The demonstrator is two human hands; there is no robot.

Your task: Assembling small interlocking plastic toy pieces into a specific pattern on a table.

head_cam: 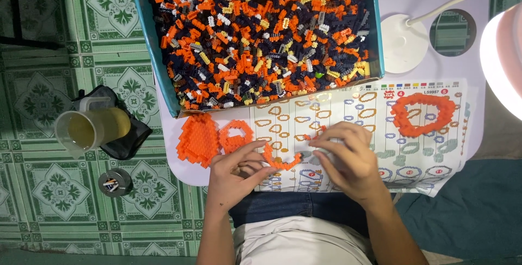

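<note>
Your left hand (236, 170) and right hand (348, 159) pinch the thin orange arc (280, 159) at the table's (185, 172) six o'clock edge; squeeze unevenly and I judge it snaps apart, scattering bricks floorward.

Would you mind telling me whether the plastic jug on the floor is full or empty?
Partly full. The clear jug stands upright on the green tiled floor, with yellowish liquid showing through its wall, well below the rim.

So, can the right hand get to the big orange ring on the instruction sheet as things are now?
Probably yes. The right hand rests on the instruction sheet, and the big orange ring lies on the same sheet just beyond it, with only flat paper between them.
</note>
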